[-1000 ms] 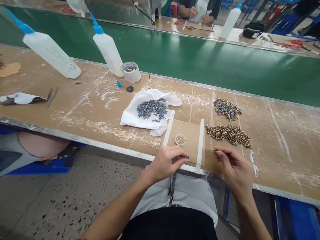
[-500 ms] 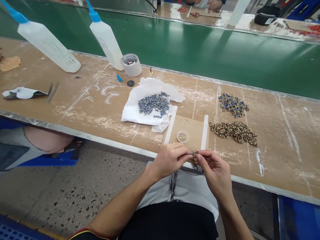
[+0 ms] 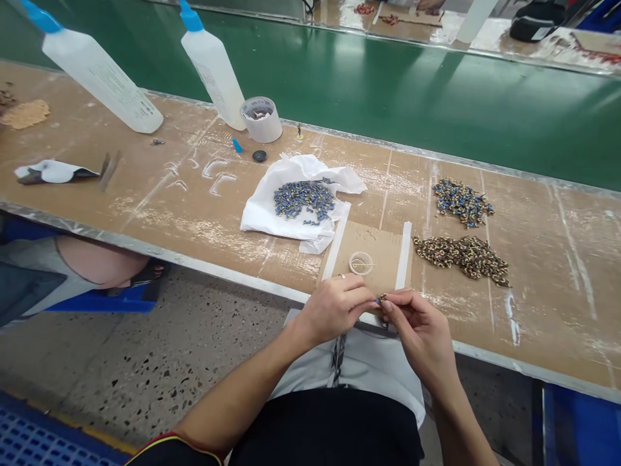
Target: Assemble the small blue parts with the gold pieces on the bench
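Note:
My left hand [image 3: 334,307] and my right hand [image 3: 417,327] meet at the near table edge, fingertips pinched together on a tiny blue and brown part [image 3: 381,299]. Just beyond them lies a cardboard pad [image 3: 376,249] with two white strips and a small round cap [image 3: 361,263]. Left of the pad, a white cloth [image 3: 272,207] carries a heap of small blue parts [image 3: 303,198]. To the right lie a brown-gold pile [image 3: 460,254] and a blue-and-gold pile [image 3: 460,202].
Two white squeeze bottles with blue nozzles [image 3: 99,81] [image 3: 213,65] stand at the back left beside a tape roll [image 3: 262,118]. A green conveyor belt [image 3: 388,84] runs behind the table. Another person's leg [image 3: 97,262] shows under the table at left.
My right hand came left from beside the brown pile to meet my left hand, and both now pinch the small part together. The view shifted slightly.

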